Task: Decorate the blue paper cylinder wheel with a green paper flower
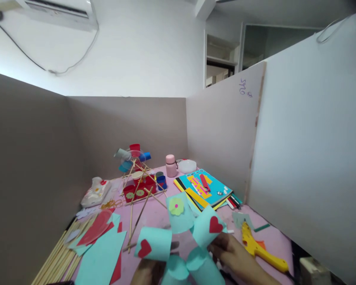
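Observation:
A wheel of several mint-blue paper cups [180, 223] is held up low in front of me. One cup bears a green flower; two others carry red hearts. My right hand [230, 253] grips the wheel behind the right heart cup. Below the left heart cup [157, 242] is my left hand [146, 272], closed on the wheel, its fingers partly hidden by the cups. Just behind the wheel stands a frame of thin wooden sticks [140, 213]. Nearest my right forearm lies a yellow hot glue gun [259, 251].
At the back stands a stick model with coloured cups [135, 148] and red tubs [150, 184]. A pink bottle [171, 167], white lid [187, 166] and colourful books [209, 186] are behind. Mint paper [99, 255] and wooden sticks [59, 251] lie left. A partition [219, 134] bounds the right.

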A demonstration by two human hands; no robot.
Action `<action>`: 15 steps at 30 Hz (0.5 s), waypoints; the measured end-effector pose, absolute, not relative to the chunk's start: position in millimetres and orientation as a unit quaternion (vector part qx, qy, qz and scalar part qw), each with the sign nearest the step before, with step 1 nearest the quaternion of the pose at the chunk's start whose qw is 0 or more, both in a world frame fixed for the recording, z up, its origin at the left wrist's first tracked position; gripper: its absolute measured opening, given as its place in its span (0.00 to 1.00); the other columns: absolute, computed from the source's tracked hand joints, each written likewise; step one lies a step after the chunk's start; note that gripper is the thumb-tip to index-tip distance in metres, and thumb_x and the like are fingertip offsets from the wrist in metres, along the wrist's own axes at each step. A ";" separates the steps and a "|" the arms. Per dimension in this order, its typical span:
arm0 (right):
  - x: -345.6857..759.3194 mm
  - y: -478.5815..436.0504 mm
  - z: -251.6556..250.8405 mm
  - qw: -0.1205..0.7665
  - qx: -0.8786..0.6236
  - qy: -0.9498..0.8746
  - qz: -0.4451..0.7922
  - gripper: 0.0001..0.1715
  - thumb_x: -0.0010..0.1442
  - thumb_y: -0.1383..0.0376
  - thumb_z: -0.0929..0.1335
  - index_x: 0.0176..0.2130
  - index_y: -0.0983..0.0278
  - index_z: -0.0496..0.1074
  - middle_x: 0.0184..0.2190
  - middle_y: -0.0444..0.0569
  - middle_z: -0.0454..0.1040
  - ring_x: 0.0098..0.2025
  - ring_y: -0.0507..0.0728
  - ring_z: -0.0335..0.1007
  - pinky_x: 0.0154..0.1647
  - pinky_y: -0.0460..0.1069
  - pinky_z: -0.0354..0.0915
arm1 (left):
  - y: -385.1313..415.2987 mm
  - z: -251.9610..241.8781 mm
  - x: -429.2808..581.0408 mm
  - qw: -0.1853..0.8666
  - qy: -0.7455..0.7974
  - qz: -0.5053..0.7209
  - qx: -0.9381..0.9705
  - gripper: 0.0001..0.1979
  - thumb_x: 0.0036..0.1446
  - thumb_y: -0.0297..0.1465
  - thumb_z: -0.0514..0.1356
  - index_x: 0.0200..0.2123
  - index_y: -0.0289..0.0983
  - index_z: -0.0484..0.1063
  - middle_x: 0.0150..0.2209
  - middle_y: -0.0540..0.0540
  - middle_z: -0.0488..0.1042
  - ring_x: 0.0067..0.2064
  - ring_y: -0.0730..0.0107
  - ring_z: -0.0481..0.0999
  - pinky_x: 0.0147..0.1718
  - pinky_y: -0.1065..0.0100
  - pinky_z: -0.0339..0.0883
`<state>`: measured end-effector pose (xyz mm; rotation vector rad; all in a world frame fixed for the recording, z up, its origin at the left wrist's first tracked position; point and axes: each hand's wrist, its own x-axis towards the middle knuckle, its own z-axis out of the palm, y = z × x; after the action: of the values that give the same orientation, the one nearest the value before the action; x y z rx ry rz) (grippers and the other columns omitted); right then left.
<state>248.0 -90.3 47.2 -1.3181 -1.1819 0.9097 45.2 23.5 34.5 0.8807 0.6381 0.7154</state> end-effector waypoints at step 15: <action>290.8 -69.2 39.7 0.590 -0.588 -0.418 0.364 0.09 0.44 0.62 0.67 0.20 0.64 0.67 0.16 0.40 0.65 0.20 0.52 0.63 0.21 0.45 0.56 | 46.8 50.0 84.5 0.747 0.310 0.362 0.463 0.29 0.38 0.47 0.65 0.43 0.37 0.74 0.46 0.38 0.77 0.56 0.45 0.67 0.54 0.52 0.59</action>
<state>290.8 -69.2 39.7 -1.3683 -0.9728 0.8466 84.5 46.8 50.0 1.0139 0.6776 0.7925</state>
